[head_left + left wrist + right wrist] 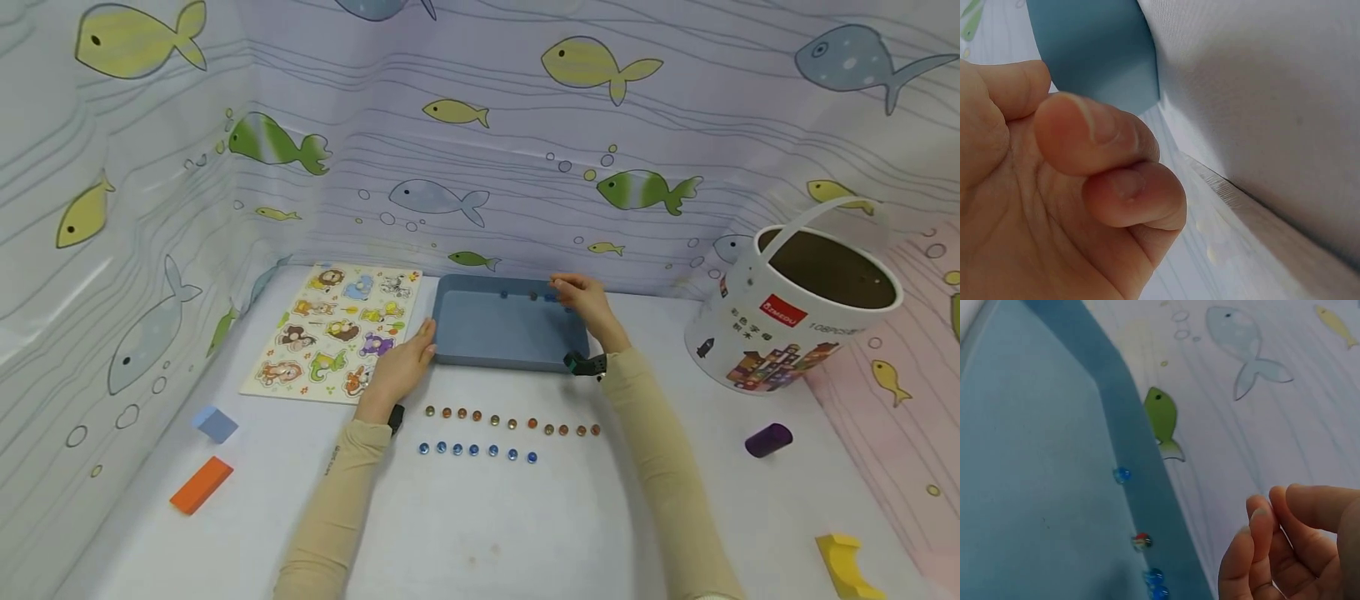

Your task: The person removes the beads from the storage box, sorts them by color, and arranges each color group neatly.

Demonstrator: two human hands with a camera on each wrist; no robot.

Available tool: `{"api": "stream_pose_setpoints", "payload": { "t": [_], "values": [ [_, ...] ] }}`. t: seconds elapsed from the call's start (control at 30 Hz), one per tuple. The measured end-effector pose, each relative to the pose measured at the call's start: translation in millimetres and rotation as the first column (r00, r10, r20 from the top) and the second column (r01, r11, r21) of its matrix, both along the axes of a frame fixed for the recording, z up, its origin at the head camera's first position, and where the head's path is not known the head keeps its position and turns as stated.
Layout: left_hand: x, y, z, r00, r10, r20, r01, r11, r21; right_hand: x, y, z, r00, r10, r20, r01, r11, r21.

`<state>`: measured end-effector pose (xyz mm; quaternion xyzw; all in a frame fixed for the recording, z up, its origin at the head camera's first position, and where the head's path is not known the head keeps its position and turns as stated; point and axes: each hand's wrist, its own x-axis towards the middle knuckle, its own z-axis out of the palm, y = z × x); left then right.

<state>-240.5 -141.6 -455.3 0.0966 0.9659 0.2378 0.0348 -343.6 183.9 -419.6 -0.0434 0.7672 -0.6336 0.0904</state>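
A blue-grey tray (510,329) lies near the back of the table. My left hand (401,367) rests against its left wall, fingers loosely bent in the left wrist view. Over the far right corner is my right hand (588,304), thumb and fingertips drawn together; whether anything sits between them is hidden. Along the tray's far wall, the right wrist view shows a blue glass marble (1122,475), a red-and-white marble (1142,541) and two touching blue marbles (1155,576). In front of the tray run a row of orange-brown marbles (462,413) and a row of blue marbles (474,450).
An animal puzzle board (330,333) lies left of the tray. At the right stands a white bucket (787,308) with a handle. Blocks lie around: light blue (215,424), orange (201,485), purple (768,440), yellow (847,567). Fish-patterned cloth (525,150) encloses the table.
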Motion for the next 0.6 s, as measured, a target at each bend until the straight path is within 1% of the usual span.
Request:
{"api": "stream_pose_setpoints", "payload": {
  "t": [0.17, 0.3, 0.43, 0.6],
  "values": [
    [0.9, 0, -0.6, 1.000, 0.003, -0.009, -0.003, 1.000, -0.005, -18.0, -17, -12.6, 0.997, -0.040, 0.071, 0.041, 0.999, -0.009],
    [0.7, 0, 0.0, 1.000, 0.001, -0.005, -0.001, 1.000, -0.010, -30.0, -26, -24.1, 0.990, -0.100, 0.100, 0.099, 0.995, 0.015],
    [0.5, 0, 0.5, 1.000, 0.003, -0.004, -0.003, 1.000, -0.007, -37.2, -32, -33.1, 0.981, -0.143, 0.130, 0.136, 0.989, 0.058],
    [0.5, 0, 0.6, 1.000, -0.001, -0.006, 0.001, 1.000, 0.000, -41.3, -36, -43.4, 0.983, -0.148, 0.107, 0.133, 0.982, 0.131]
  ]
}}
